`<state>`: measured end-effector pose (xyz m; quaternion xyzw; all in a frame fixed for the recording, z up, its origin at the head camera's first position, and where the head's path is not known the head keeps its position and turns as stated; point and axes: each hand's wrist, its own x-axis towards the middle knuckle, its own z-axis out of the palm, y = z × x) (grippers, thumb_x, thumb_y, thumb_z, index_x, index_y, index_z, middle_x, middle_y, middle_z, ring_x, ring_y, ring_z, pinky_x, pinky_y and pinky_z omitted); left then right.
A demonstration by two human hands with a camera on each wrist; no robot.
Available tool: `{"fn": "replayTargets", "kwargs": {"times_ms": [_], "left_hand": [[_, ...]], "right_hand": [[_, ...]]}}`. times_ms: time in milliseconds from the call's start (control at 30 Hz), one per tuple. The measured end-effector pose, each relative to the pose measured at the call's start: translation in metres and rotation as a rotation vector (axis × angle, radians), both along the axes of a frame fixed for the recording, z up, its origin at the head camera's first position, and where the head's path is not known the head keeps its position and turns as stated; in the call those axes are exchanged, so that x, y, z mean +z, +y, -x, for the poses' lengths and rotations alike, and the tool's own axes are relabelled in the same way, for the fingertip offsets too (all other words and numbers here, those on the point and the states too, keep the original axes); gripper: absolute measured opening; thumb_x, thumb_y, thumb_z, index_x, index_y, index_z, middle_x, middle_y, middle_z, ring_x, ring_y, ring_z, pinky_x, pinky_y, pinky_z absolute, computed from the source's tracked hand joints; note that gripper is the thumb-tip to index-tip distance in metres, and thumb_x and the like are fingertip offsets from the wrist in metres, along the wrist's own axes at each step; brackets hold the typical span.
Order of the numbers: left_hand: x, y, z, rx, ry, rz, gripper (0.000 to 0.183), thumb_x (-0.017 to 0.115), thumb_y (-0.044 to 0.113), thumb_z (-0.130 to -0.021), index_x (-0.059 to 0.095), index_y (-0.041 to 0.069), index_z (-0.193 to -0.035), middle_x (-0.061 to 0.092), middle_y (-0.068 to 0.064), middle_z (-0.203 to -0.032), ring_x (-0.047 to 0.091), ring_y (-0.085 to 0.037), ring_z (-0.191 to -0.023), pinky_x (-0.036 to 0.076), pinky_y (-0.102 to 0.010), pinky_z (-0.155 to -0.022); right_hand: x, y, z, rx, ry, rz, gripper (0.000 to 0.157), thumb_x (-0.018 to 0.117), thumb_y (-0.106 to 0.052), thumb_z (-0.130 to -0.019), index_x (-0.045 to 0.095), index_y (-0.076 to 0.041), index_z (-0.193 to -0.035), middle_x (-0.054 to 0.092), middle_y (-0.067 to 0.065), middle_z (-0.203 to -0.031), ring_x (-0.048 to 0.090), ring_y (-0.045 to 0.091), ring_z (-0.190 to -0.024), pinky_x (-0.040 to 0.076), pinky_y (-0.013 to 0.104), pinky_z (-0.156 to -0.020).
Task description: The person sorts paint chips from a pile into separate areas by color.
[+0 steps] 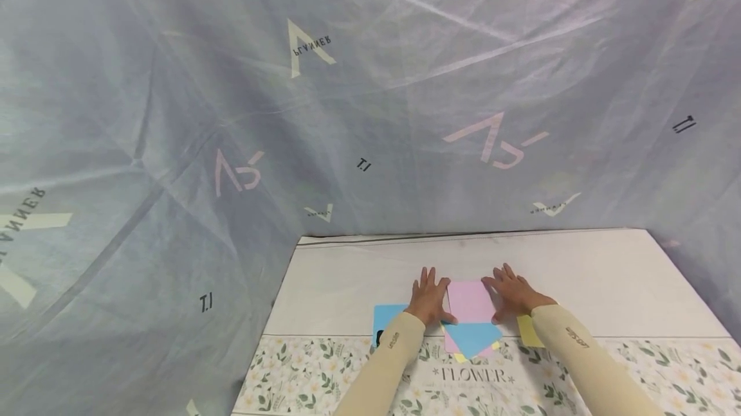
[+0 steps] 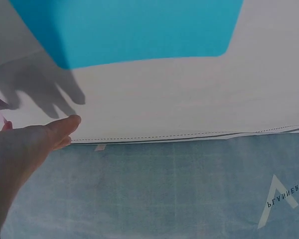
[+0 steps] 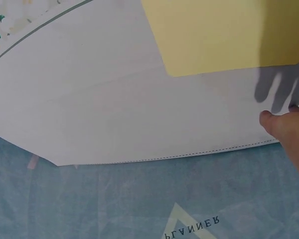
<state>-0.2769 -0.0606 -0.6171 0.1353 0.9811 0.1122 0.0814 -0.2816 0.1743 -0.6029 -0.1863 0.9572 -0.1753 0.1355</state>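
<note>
A pink square sheet (image 1: 470, 300) lies flat on the white tabletop cloth between the two hands. My left hand (image 1: 427, 298), fingers spread, has its thumb and index fingertip at the sheet's left edge. On the opposite edge, my right hand (image 1: 512, 292) rests likewise, thumb near the lower corner and index finger near the upper one. Just below the pink sheet, a blue sheet (image 1: 471, 337) with a corner pointing down overlaps more pink and yellow sheets. Only the outer side of each hand appears in the wrist views.
Another blue sheet (image 2: 149, 32) lies left of the left hand, partly beneath the forearm, with a small black item (image 1: 379, 337) on it. A yellow sheet (image 3: 229, 40) lies by the right wrist. Grey printed fabric (image 1: 370, 94) hangs behind the table and along its sides.
</note>
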Motion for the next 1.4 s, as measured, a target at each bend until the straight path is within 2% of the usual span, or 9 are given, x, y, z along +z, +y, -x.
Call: {"fn": "replayTargets", "kwargs": {"times_ms": [133, 433, 733, 867, 1033, 1400], "left_hand": [[-0.001, 0.001, 0.000, 0.009, -0.002, 0.005, 0.095, 0.090, 0.047, -0.065, 0.046, 0.029, -0.148, 0.022, -0.010, -0.165, 0.011, -0.030, -0.155, 0.023, -0.050, -0.122], [0.001, -0.002, 0.001, 0.000, 0.007, 0.003, 0.094, 0.090, 0.048, -0.065, 0.048, 0.027, -0.147, 0.023, -0.012, -0.165, 0.012, -0.032, -0.154, 0.023, -0.051, -0.122], [-0.003, -0.004, 0.002, -0.040, -0.014, -0.011, 0.094, 0.088, 0.049, -0.068, 0.046, 0.025, -0.149, 0.021, -0.011, -0.165, 0.010, -0.030, -0.155, 0.023, -0.049, -0.122], [-0.002, -0.005, 0.001, -0.071, -0.022, -0.003, 0.099, 0.087, 0.053, -0.068, 0.042, 0.025, -0.152, 0.019, -0.011, -0.166, 0.008, -0.028, -0.155, 0.021, -0.048, -0.123], [0.000, -0.006, -0.001, -0.112, -0.005, 0.020, 0.111, 0.088, 0.058, -0.063, 0.037, 0.021, -0.154, 0.016, -0.012, -0.166, 0.006, -0.029, -0.155, 0.020, -0.050, -0.123], [0.003, -0.004, 0.000, -0.132, -0.001, 0.037, 0.115, 0.088, 0.060, -0.059, 0.035, 0.022, -0.154, 0.013, -0.010, -0.167, 0.004, -0.026, -0.155, 0.019, -0.047, -0.124]], "right_hand": [[0.002, 0.001, -0.001, 0.005, 0.022, 0.016, 0.095, 0.094, -0.029, -0.063, 0.049, -0.002, -0.142, 0.026, 0.038, -0.154, 0.009, 0.061, -0.143, 0.015, 0.074, -0.112], [-0.003, 0.001, 0.000, 0.032, 0.051, 0.030, 0.110, 0.096, -0.035, -0.059, 0.041, 0.000, -0.147, 0.025, 0.033, -0.157, 0.008, 0.057, -0.145, 0.014, 0.073, -0.113], [0.000, 0.001, -0.003, 0.061, 0.129, -0.033, 0.101, 0.094, -0.038, -0.062, 0.045, -0.004, -0.144, 0.029, 0.031, -0.156, 0.015, 0.056, -0.145, 0.019, 0.072, -0.113], [0.003, 0.003, -0.004, 0.065, 0.112, -0.036, 0.102, 0.093, -0.041, -0.064, 0.045, -0.003, -0.145, 0.029, 0.033, -0.155, 0.015, 0.057, -0.144, 0.019, 0.072, -0.113], [0.007, 0.007, -0.006, 0.065, 0.092, -0.010, 0.102, 0.091, -0.045, -0.065, 0.044, -0.002, -0.145, 0.027, 0.035, -0.155, 0.014, 0.059, -0.144, 0.019, 0.074, -0.112], [0.012, 0.010, -0.012, 0.042, 0.061, 0.033, 0.100, 0.091, -0.044, -0.065, 0.045, -0.003, -0.144, 0.027, 0.037, -0.154, 0.015, 0.060, -0.143, 0.021, 0.075, -0.110]]}}
